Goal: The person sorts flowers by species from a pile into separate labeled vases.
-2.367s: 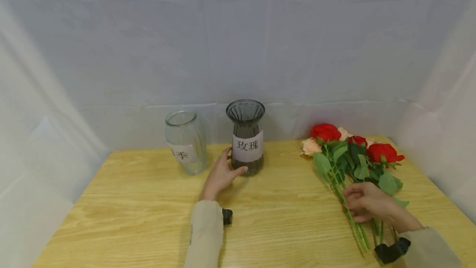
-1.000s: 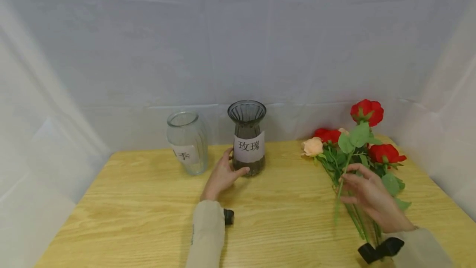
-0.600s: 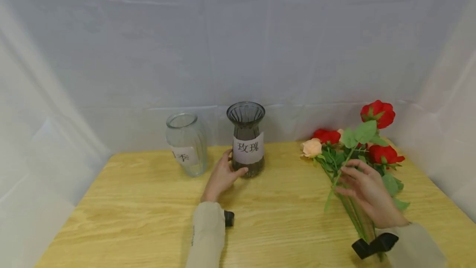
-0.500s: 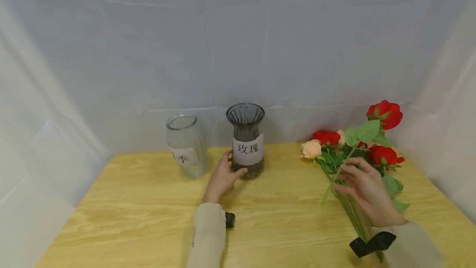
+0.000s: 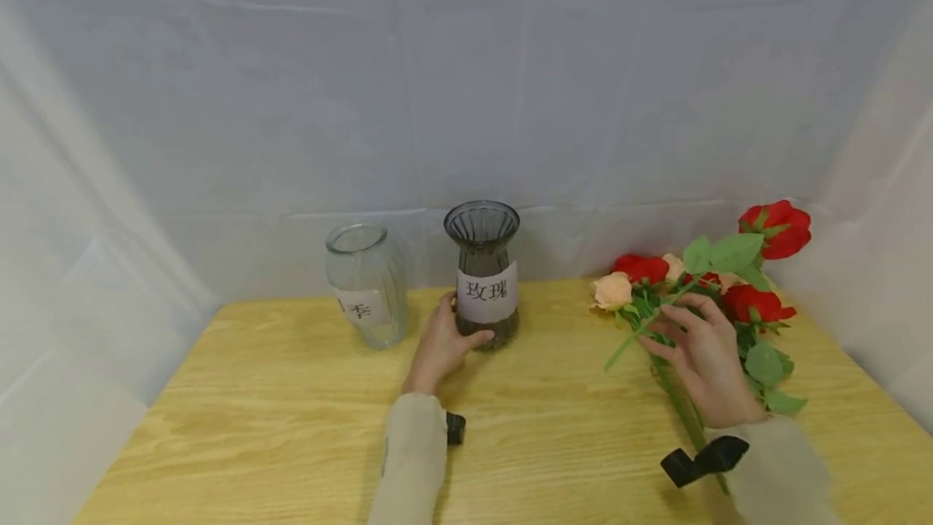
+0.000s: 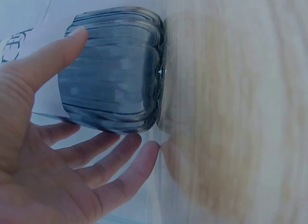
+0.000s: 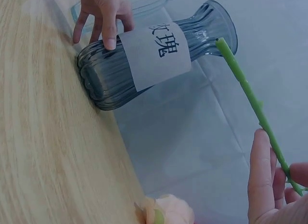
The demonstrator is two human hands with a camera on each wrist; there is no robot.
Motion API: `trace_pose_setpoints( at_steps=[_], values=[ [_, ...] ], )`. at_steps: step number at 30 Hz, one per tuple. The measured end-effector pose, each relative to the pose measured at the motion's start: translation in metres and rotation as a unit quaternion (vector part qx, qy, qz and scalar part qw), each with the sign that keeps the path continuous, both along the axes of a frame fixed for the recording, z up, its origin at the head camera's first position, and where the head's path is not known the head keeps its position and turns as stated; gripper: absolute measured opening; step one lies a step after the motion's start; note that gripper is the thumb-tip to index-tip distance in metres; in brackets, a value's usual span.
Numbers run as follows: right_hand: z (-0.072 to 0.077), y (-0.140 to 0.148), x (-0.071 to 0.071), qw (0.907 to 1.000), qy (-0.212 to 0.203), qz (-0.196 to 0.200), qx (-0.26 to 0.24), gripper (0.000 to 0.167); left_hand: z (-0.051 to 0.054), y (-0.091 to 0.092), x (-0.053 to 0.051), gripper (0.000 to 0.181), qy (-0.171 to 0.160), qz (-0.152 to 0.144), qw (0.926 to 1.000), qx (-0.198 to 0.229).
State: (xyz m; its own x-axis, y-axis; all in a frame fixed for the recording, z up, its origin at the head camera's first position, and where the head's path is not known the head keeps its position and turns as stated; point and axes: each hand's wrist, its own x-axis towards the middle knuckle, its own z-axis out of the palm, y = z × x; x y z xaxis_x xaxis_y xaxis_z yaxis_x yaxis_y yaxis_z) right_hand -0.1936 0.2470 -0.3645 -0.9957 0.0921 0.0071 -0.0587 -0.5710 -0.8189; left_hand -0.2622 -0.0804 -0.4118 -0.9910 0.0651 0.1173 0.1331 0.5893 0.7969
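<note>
Right hand (image 5: 703, 355) pinching a red rose (image 5: 736, 251) over the right side of the counter (image 5: 291, 411).
Its near-closed fingers are hiding some stem (image 7: 250, 96); the left hand (image 5: 440, 344), spread wide, is cupping the dark vase (image 5: 484, 266) near the back edge.

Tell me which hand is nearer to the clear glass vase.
Left. The left hand is beside the clear glass vase, gripping the grey vase; the right hand is farther off, beyond the grey vase, holding a red flower by its stem.

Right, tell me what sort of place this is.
Probably a makeshift recording booth: pale sheeting on three sides of a wooden table, plus black wrist-worn devices.
</note>
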Motion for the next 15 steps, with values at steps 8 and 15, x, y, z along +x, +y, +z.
trace_pose_setpoints(
  at_steps=[8,15],
  values=[
    [0.009,-0.011,-0.005,0.9994,-0.009,-0.034,-0.007,0.012,0.001,0.003,-0.004,0.083,0.002,0.022,0.9996,-0.017],
    [0.018,-0.021,-0.01,0.9948,-0.001,-0.074,-0.07,0.018,0.001,0.002,-0.005,0.078,0.012,0.032,0.9989,-0.031]
  ],
)
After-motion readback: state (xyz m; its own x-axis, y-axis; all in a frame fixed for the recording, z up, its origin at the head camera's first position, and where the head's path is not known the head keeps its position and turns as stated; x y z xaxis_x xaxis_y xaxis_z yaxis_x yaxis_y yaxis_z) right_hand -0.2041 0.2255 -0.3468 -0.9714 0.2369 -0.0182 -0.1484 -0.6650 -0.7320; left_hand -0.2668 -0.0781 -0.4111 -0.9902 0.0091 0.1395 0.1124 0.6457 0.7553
